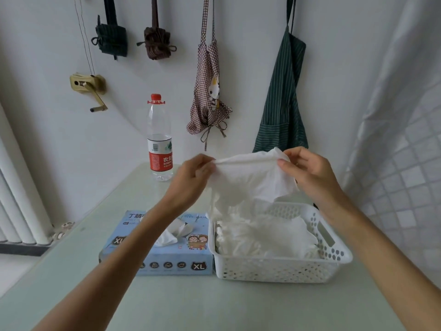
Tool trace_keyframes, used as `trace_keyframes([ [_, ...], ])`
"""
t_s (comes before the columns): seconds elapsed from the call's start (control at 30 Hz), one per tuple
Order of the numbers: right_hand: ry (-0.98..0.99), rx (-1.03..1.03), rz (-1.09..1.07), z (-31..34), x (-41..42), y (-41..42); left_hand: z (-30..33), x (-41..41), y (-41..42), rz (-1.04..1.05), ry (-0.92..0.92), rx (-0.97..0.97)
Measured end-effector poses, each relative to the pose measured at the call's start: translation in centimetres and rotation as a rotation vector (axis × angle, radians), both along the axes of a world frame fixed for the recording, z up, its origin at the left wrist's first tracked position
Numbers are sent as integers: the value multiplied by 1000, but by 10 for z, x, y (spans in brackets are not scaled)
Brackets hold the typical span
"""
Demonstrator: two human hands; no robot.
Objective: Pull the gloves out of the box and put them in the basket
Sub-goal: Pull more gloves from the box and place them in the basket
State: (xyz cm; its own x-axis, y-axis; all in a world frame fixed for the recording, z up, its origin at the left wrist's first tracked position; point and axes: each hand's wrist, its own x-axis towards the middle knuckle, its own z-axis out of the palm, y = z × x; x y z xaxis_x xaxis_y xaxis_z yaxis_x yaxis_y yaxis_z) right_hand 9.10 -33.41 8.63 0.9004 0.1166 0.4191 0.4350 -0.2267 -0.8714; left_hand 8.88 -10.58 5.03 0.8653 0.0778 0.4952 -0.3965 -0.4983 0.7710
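Note:
A white glove (250, 180) hangs stretched between my two hands above the basket. My left hand (191, 175) pinches its cuff at the left end. My right hand (307, 168) pinches the right end of the same cuff. The white perforated basket (274, 268) stands on the table at the right and holds several white gloves (267, 237). Left of it, touching its side, lies the light blue glove box (167, 261) marked XL. Another white glove (167, 237) sticks out of the slot on top, partly hidden by my left forearm.
A water bottle (159, 139) with a red cap stands at the back of the pale green table (191, 304). Aprons (281, 96) and folded cloths hang on the wall behind. A radiator (16, 199) runs along the left; a tiled wall is at the right.

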Motion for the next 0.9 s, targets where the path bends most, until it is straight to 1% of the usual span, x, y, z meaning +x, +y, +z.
trace_keyframes([
  [0.07, -2, 74, -15, -3, -8, 4, 12, -7, 1, 86, -103, -2],
  [0.13, 75, 151, -22, -10, -11, 0, 17, -2, 0, 125, -125, 33],
  [0.2, 190, 189, -37, -23, -5, -11, 11, 12, -4, 117, -64, 158],
  [0.3, 331, 104, -115, -52, 11, -30, -18, 35, -19, 45, 80, 454],
  [0.37, 373, -9, -194, -74, 26, -47, -41, 51, -34, 6, 135, 587],
  [0.43, 364, -157, -268, -91, 39, -59, -59, 63, -46, -26, 137, 669],
  [0.5, 296, -365, -356, -104, 48, -67, -69, 74, -54, -40, 99, 746],
  [0.6, 159, -688, -436, -114, 56, -73, -77, 87, -63, -49, -14, 865],
  [0.73, 34, -965, -460, -115, 59, -70, -84, 95, -69, -64, -151, 993],
  [0.83, -56, -1176, -428, -119, 65, -62, -84, 92, -72, -38, -209, 1060],
  [0.9, -51, -1224, -382, -119, 66, -63, -79, 86, -73, 19, -204, 1064],
])
